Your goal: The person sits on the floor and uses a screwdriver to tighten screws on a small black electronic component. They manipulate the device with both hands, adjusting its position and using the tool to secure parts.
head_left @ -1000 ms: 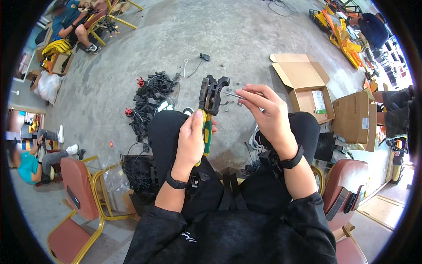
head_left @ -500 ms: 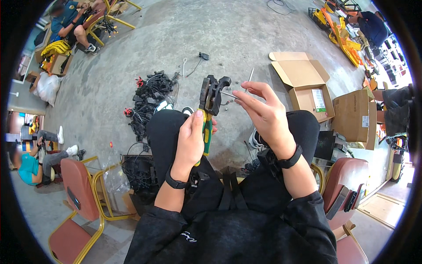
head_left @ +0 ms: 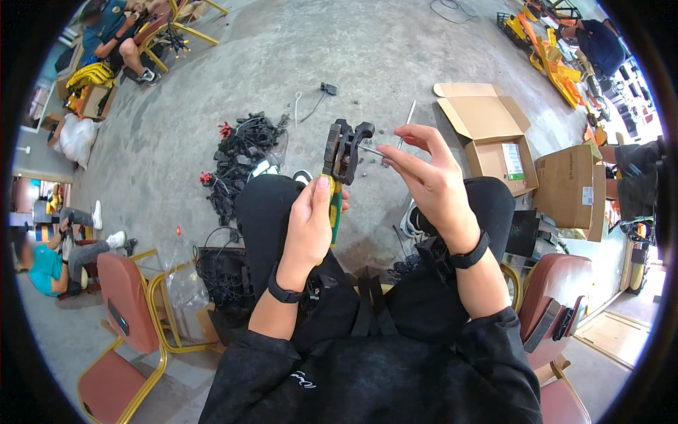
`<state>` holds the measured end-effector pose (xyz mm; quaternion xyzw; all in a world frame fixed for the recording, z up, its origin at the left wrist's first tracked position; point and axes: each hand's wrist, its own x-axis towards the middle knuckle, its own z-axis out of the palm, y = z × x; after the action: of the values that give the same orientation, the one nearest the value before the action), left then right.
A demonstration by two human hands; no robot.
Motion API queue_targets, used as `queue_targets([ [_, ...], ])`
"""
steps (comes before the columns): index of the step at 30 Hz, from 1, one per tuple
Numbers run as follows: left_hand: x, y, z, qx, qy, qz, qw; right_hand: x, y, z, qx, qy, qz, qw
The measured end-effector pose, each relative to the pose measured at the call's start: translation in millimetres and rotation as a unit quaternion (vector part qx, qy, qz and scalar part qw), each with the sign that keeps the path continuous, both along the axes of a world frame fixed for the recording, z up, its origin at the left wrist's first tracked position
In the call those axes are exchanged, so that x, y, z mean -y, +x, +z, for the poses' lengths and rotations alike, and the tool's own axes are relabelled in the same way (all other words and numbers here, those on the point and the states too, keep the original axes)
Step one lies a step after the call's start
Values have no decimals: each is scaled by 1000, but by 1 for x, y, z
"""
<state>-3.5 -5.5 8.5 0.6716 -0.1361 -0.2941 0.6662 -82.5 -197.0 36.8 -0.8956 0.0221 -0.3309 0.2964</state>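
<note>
Concrete workshop floor (head_left: 212,106), cable pile (head_left: 240,159) far left. Left hand (head_left: 311,226) clenched on stripper pliers (head_left: 342,159), head up over lap for sightline. Right hand (head_left: 431,177) pinches thin wire (head_left: 374,150), end at jaws.

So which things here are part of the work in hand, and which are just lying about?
In hand:
- left hand grips a crimping tool with green and yellow handles
- right hand feeds a thin wire into the tool's black head

Lying about:
- pile of black cables
- open cardboard box
- red chair
- cable tie on the floor
</note>
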Motion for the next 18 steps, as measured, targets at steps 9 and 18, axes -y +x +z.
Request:
queue_targets([
  [9,-1,-2,1,105,63,-2,993,1,0,1,-6,-21,-8,1000],
  [18,0,-3,2,94,46,-9,994,7,-2,12,-216,585,78,778],
])
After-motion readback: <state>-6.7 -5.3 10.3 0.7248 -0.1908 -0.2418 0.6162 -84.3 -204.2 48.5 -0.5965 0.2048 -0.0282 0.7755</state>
